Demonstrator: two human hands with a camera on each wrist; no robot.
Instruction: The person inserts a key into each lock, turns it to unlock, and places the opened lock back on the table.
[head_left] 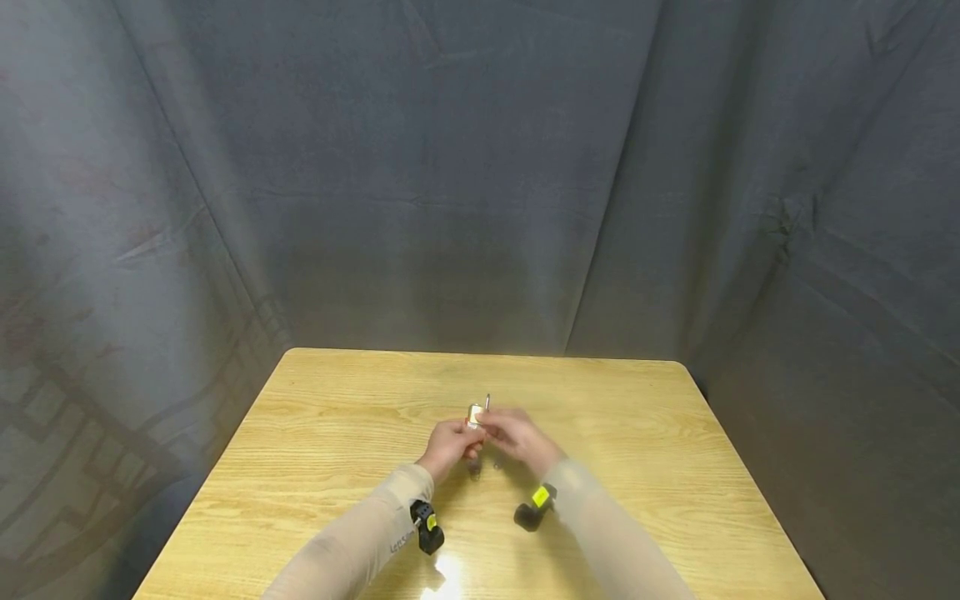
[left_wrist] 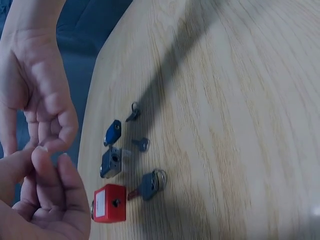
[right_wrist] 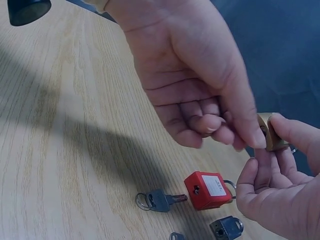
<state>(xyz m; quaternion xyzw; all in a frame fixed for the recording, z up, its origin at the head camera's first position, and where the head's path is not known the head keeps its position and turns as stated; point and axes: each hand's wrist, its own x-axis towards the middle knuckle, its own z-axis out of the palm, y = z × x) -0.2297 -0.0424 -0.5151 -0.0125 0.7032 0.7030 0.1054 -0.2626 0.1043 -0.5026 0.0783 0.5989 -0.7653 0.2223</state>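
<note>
In the right wrist view, my left hand [right_wrist: 287, 195] holds a brass padlock [right_wrist: 276, 140] between thumb and fingers, its keyhole face turned toward my right hand [right_wrist: 200, 85]. The right thumb tip is right at that face, with the other fingers curled behind it. Whether the right fingers pinch something small, I cannot tell. In the head view, a thin silver rod [head_left: 487, 402] stands up beside the padlock. Below the hands, a red padlock [right_wrist: 207, 191] lies on the table near a black-headed key [right_wrist: 159, 200] on a ring.
Beyond the red padlock, a dark padlock [left_wrist: 111, 162] and a blue padlock [left_wrist: 113, 132] lie in a row on the wooden table [left_wrist: 240, 125]. Near them are a small key [left_wrist: 143, 144] and another key [left_wrist: 133, 112] with a ring. Grey curtains [head_left: 450, 167] surround the table.
</note>
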